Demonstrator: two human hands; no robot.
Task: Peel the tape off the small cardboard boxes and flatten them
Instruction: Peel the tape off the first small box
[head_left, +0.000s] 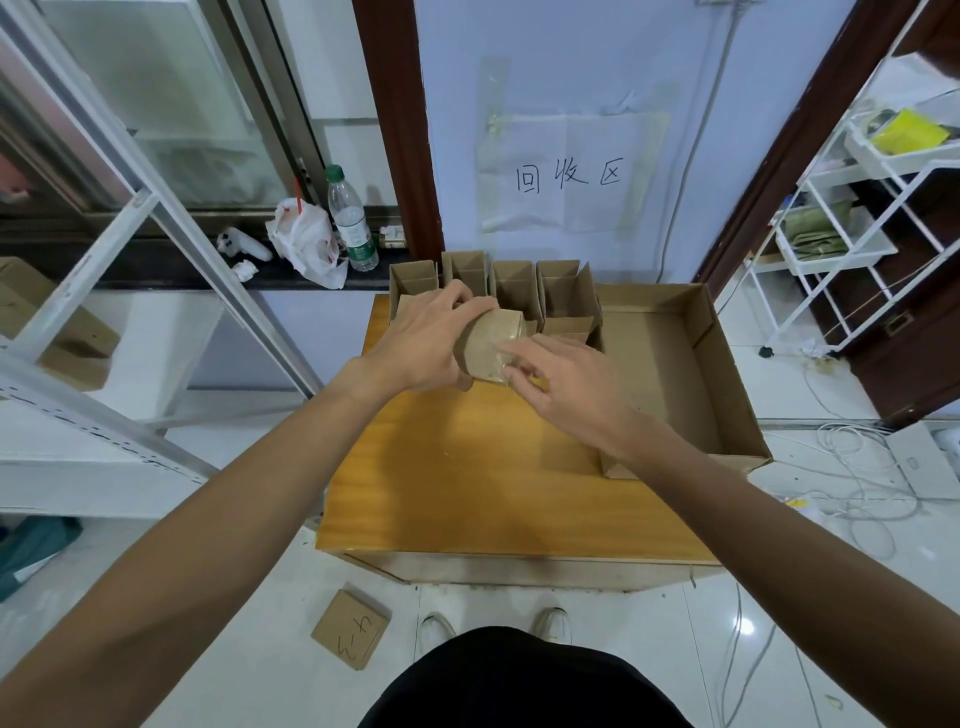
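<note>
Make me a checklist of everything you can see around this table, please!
Surface: wooden table with an orange-brown top.
Job's things: small taped box held above the table; row of open small boxes at the far edge; large cardboard tray at the table's right side.
Clutter: flat cardboard piece on the floor; water bottle and plastic bag on the sill.
Hands: left hand grips the small taped box; right hand has its fingertips at the tape, and whether it pinches is unclear.
Cables: white cables lie loose on the floor to the right.
Surroundings: white rack on the right; paper sign on the wall.
</note>
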